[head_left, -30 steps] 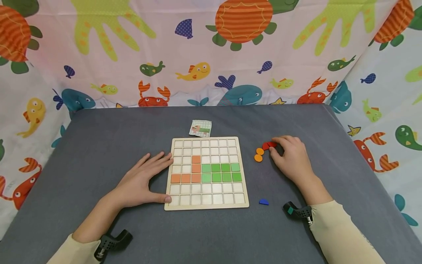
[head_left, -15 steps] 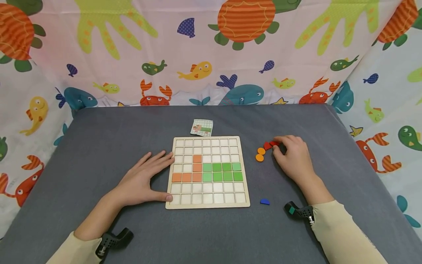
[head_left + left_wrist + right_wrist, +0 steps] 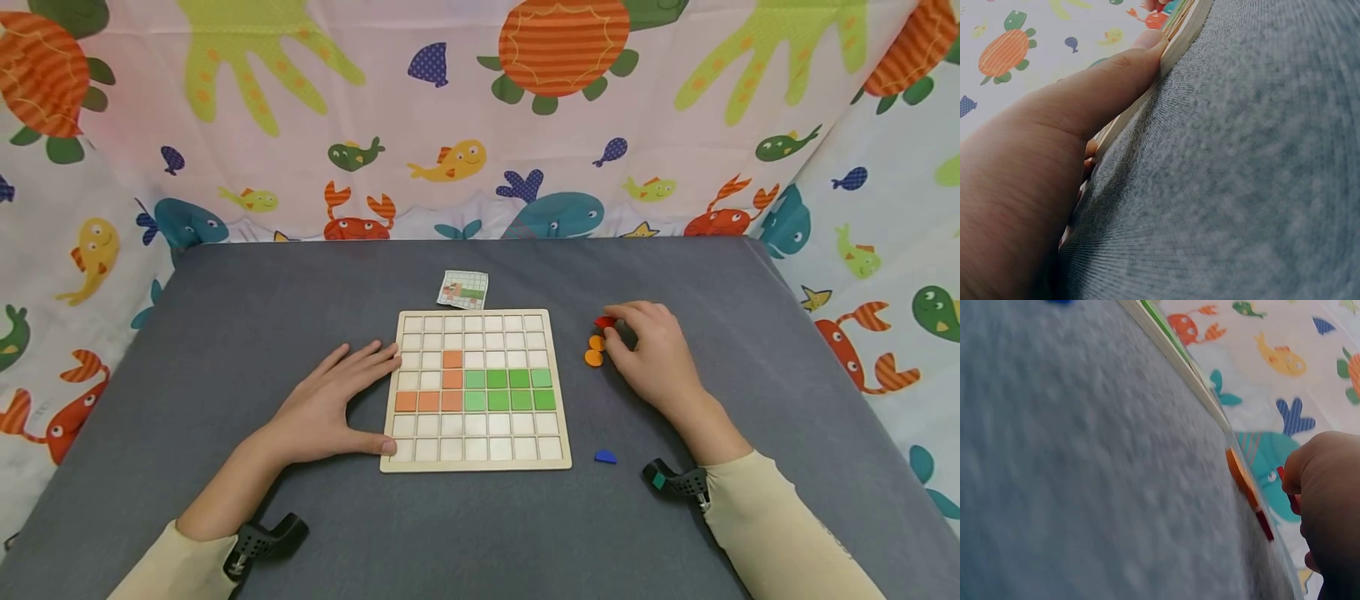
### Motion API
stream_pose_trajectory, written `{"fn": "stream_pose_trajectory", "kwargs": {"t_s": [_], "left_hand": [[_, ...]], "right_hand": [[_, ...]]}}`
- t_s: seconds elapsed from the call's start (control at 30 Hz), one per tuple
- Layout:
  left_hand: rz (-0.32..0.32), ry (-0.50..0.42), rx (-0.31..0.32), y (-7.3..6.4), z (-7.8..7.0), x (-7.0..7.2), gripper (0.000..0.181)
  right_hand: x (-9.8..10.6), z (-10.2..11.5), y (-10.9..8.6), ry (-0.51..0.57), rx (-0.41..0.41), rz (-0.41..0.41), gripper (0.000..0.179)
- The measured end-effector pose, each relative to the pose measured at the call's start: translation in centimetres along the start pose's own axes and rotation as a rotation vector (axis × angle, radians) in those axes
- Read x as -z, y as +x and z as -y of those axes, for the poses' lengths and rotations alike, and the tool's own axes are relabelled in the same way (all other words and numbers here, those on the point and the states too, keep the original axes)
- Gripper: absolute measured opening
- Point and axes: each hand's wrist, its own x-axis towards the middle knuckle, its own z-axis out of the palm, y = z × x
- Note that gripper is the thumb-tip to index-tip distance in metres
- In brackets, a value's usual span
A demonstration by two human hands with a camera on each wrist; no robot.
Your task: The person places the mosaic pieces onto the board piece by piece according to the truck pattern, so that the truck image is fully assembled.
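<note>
A wooden grid board (image 3: 480, 467) lies on the grey cloth, with coral and green squares filling some of its cells. My left hand (image 3: 322, 408) rests at its left edge, fingers spread and thumb on the rim (image 3: 1175, 50). To the right of the board, my right hand (image 3: 654, 358) pinches a small red piece (image 3: 1285, 483), raised off the cloth in the right wrist view. Below it lies another red piece (image 3: 1264, 524), beside an orange disc (image 3: 1238, 469). Two orange discs (image 3: 594, 358) show in the head view, next to the right thumb.
Behind the board lies a small printed card (image 3: 462, 289) with a grid picture. A blue half-round piece (image 3: 605, 457) sits near the board's lower right corner. A patterned curtain (image 3: 442, 100) hangs at the far edge of the table.
My right hand has shifted slightly left, towards the board, with the red piece between its fingertips. It now covers part of the small pieces. My left hand stays at the board's edge.
</note>
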Motion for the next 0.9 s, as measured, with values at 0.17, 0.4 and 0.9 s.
{"fn": "stream_pose_trajectory", "kwargs": {"t_s": [0.17, 0.4, 0.9], "left_hand": [[0.001, 0.008, 0.003, 0.2, 0.1, -0.1, 0.122], [-0.003, 0.005, 0.002, 0.1, 0.0, -0.2, 0.122], [0.002, 0.022, 0.009, 0.0, 0.1, -0.2, 0.122]], "right_hand": [[-0.6, 1.0, 0.2, 0.024, 0.062, 0.01, 0.027], [-1.3, 3.0, 0.4, 0.067, 0.14, 0.036, 0.026], [-2.9, 7.1, 0.3, 0.104, 0.257, 0.073, 0.022]]}}
